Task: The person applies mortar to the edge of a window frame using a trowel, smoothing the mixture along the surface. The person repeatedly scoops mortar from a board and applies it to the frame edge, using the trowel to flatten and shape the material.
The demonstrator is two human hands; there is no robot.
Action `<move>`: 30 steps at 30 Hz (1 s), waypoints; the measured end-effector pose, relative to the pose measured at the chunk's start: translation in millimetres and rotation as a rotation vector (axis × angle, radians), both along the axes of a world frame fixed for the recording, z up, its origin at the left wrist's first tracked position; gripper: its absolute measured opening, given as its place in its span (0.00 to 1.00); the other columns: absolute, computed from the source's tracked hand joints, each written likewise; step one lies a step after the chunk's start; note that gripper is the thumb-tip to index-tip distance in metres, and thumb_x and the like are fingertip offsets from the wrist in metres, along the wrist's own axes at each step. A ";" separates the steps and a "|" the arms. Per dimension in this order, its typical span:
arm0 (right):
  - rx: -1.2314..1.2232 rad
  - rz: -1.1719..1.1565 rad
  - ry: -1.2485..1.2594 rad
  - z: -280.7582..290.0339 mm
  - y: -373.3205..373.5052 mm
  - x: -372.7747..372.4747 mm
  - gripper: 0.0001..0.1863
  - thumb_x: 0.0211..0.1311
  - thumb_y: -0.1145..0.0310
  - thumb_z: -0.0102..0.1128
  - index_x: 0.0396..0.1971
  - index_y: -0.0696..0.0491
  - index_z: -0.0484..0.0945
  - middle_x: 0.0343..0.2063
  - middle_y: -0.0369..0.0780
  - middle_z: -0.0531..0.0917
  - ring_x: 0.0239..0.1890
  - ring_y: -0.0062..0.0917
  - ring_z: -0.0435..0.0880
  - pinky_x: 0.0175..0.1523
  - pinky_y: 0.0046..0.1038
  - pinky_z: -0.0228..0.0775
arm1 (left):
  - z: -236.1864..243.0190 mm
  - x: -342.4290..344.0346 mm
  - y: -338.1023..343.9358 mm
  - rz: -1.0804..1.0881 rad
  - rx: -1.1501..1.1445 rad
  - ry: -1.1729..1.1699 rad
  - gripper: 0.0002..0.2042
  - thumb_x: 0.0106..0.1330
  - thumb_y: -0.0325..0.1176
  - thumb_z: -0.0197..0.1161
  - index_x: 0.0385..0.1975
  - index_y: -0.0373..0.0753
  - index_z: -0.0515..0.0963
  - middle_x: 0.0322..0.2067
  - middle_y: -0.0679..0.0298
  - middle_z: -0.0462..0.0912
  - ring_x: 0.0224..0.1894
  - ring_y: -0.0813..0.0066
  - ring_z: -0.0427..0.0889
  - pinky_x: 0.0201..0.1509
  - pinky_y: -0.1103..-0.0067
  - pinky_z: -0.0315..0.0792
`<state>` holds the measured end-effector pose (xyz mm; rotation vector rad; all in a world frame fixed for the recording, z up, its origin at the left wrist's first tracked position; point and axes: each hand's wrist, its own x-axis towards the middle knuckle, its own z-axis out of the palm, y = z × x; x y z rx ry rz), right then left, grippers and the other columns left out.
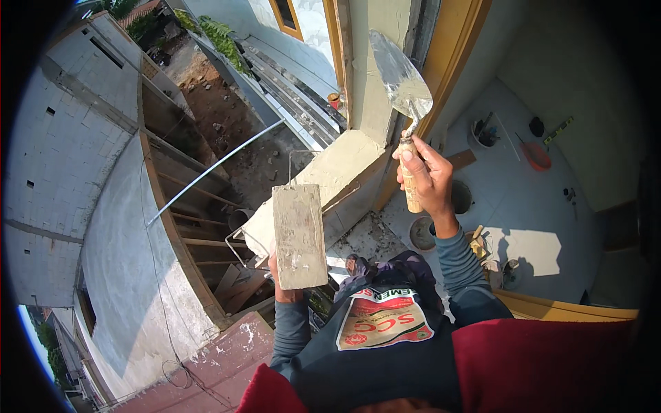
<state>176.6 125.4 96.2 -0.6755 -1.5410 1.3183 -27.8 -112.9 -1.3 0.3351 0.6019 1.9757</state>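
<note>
My right hand (428, 177) is wrapped round the light wooden handle of a pointed trowel (406, 79). Its metal blade tips up and away from me, with grey mortar smeared near the neck. On the left, my left hand (281, 286) holds a rectangular wooden float (299, 236) from behind, and the board hides most of its fingers. The float's face is worn and mortar-stained. Beyond it runs a plastered ledge (344, 162) atop a low wall, meeting an upright plastered strip (379, 89) beside the door frame. The trowel blade is in front of that strip, apart from the float.
Bent metal rods (237, 244) jut beside the ledge, above a deep drop to dirt ground (220, 110). A pale pipe (213, 168) crosses the gap. On the tiled floor at right stand buckets (421, 234), a red basin (536, 157) and a yellow level (559, 129).
</note>
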 end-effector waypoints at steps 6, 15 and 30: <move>-0.071 0.073 -0.003 -5.6 3.8 -18.0 0.24 0.70 0.64 0.58 0.59 0.64 0.73 0.33 0.39 0.83 0.22 0.16 0.78 0.24 0.20 0.72 | -20.0 6.7 12.5 0.049 -0.162 -0.063 0.21 0.72 0.36 0.50 0.60 0.30 0.67 0.50 0.48 0.81 0.44 0.61 0.87 0.46 0.68 0.84; -0.127 0.058 -0.057 -40.0 3.5 -17.8 0.15 0.71 0.64 0.56 0.44 0.63 0.78 0.27 0.35 0.81 0.21 0.14 0.77 0.23 0.19 0.71 | 4.9 17.4 12.0 0.123 -0.280 0.165 0.22 0.71 0.39 0.52 0.57 0.29 0.72 0.45 0.55 0.84 0.40 0.72 0.87 0.43 0.77 0.81; 0.012 -0.121 -0.253 33.7 -8.3 22.4 0.21 0.69 0.69 0.58 0.57 0.65 0.74 0.33 0.40 0.83 0.20 0.16 0.78 0.22 0.19 0.72 | 8.1 12.0 19.2 0.050 -0.187 0.123 0.23 0.71 0.39 0.53 0.58 0.28 0.71 0.46 0.54 0.84 0.41 0.70 0.87 0.44 0.76 0.82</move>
